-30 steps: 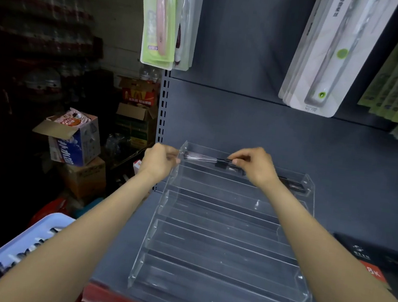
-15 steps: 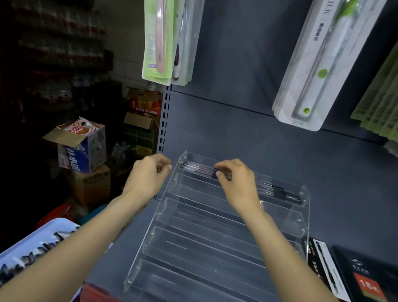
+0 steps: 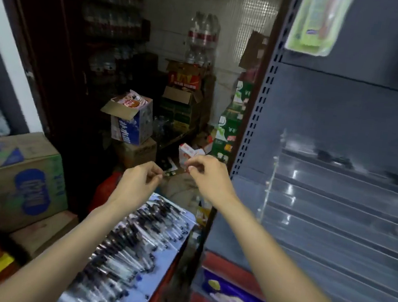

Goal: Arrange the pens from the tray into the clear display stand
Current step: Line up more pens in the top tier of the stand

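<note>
both hands hang in the air above the far end of the pen tray, close together but apart. the left hand [image 3: 137,186] has its fingers curled with thumb and forefinger drawn together at the tips; the frame is blurred there and i cannot tell whether anything is pinched between them. the right hand [image 3: 208,176] is curled the same way, its fingertips bunched and pointing toward the left hand, and again i cannot tell whether it holds anything.

beneath the left forearm lies the pale blue plastic tray [image 3: 141,298], heaped with many clear-barrelled pens with black caps [image 3: 130,240], lying crosswise in rough rows.

to the right, on the dark grey metal shelf [image 3: 233,229], stands the clear acrylic stepped display stand [image 3: 334,216], well apart from both hands. a few dark pens [image 3: 333,157] lie in its top tier; the lower tiers look bare, though blur hides detail.

a green blister pack [image 3: 314,20] hangs above the shelf. behind the hands are stacked cardboard boxes, among them a brown box with a blue print [image 3: 23,180] at left and an open white-and-blue carton [image 3: 132,118] further back.
</note>
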{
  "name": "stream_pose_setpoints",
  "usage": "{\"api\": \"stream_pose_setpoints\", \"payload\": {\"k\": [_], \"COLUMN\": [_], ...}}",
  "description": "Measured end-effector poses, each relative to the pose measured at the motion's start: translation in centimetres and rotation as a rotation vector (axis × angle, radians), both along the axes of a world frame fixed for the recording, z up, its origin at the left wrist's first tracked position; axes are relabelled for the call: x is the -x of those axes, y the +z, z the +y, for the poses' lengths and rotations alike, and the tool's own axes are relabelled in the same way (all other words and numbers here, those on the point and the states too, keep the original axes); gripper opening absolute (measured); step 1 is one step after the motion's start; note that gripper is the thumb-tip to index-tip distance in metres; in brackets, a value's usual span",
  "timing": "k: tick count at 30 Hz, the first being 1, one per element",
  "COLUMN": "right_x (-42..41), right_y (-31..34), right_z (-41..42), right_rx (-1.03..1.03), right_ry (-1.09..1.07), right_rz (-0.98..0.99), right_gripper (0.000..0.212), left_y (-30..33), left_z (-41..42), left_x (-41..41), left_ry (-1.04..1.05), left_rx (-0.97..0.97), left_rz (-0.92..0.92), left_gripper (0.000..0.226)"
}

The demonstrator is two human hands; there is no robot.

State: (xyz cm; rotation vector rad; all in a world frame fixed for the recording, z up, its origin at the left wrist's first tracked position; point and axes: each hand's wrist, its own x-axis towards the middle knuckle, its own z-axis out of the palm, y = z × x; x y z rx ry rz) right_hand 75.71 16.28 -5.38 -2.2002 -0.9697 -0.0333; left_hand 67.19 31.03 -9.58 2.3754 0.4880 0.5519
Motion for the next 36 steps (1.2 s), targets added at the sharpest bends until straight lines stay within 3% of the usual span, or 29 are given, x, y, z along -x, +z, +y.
{"api": "stream_pose_setpoints", "payload": {"k": [6, 11, 19, 25, 32, 36], "right_x": [2.4, 2.6, -0.2, -3.0, -4.8, -5.9], "right_y": [-8.2, -16.0, -22.1, -23.6, -24.4, -24.1], "right_z": [10.5, 13.6, 12.9, 12.7, 12.1, 11.8], "right_rx": [0.186, 0.352, 0.513, 0.55, 0.556, 0.587], "right_ry": [-0.089, -0.228, -0.374, -0.429, -0.539, -0.511], "right_rz": [0.18, 0.313, 0.396, 0.399, 0.284, 0.264], "right_gripper": [0.028, 0.03, 0.064, 0.051, 0.033, 0.027], "left_y": [-6.1, -11.5, -17.3, -19.2, -19.8, -19.9], "left_z": [10.9, 15.2, 16.4, 16.1, 16.5, 16.9], "left_x": [3.1, 2.4, -3.2, -6.6, -9.1, -10.0], "left_ry": [-0.13, -0.241, -0.542, -0.627, -0.587, -0.628], "left_rx": [0.042, 0.037, -0.22, -0.453, -0.372, -0.172], "left_rz": [0.241, 0.396, 0.527, 0.524, 0.442, 0.442], "left_gripper": [0.011, 0.023, 0.048, 0.055, 0.033, 0.025]}}
